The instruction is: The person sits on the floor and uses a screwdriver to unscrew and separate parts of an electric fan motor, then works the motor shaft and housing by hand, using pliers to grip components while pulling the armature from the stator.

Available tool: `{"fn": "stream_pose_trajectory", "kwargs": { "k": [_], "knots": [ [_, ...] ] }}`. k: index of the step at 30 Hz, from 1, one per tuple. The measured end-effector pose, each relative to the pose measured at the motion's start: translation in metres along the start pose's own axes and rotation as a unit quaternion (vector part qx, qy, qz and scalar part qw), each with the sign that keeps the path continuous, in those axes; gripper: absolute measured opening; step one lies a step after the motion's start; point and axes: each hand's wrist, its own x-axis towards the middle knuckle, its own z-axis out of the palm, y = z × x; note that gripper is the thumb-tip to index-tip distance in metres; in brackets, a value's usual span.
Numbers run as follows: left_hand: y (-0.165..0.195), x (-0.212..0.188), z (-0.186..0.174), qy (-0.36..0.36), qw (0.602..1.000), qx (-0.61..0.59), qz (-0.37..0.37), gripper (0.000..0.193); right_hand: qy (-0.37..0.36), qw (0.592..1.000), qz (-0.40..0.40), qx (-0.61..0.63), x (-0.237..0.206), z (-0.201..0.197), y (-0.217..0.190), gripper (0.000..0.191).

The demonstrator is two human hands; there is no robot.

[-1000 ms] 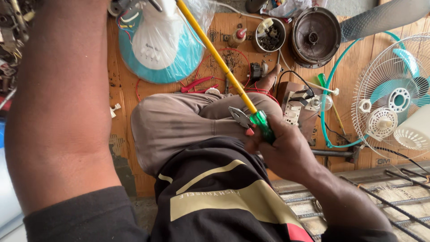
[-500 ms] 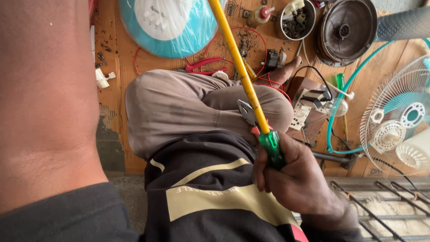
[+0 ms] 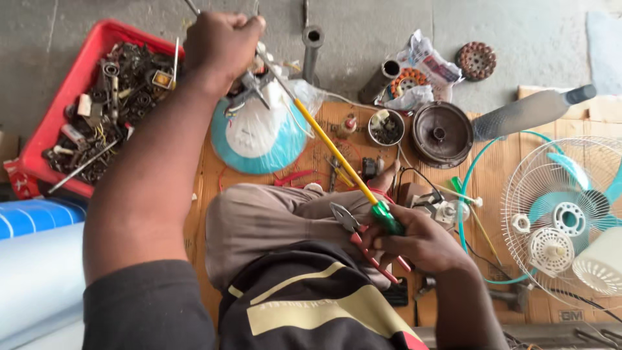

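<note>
My left hand [image 3: 220, 40] is raised at the top of the view, closed in a fist around a thin metal part [image 3: 254, 84] at the upper end of a long yellow rod [image 3: 334, 155]. The rod slants down to its green end [image 3: 387, 218], which my right hand [image 3: 421, 246] grips above my lap. That same hand also holds red-handled pliers [image 3: 363, 243], jaws pointing up-left. My bent knee in grey trousers [image 3: 272, 223] lies under the rod.
A red crate [image 3: 97, 39] of metal scrap stands at the upper left. A teal and white fan dome [image 3: 259, 139], a small bowl [image 3: 387, 126], a dark round motor cover [image 3: 442, 133], a grey fan blade [image 3: 525, 113] and a white fan guard [image 3: 564, 220] lie around the cardboard sheet [image 3: 207, 175].
The view has pulled back and my left arm has stretched forward, so its fist now shows at the top. My right hand keeps hold of the rod's green end and the pliers.
</note>
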Motion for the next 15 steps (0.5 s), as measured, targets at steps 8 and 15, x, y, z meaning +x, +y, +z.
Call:
{"fn": "stream_pose_trajectory", "kwargs": {
  "k": [8, 15],
  "knots": [
    [-0.017, -0.006, -0.001, -0.029, 0.997, 0.057, 0.036, 0.086, 0.225, 0.953, 0.049, -0.199, -0.018, -0.046, 0.018, 0.045],
    [-0.017, -0.011, 0.010, -0.016, 0.990, 0.116, 0.078, 0.105, 0.290, 0.951, -0.072, -0.076, -0.008, -0.050, 0.047, 0.041]
  ]
}}
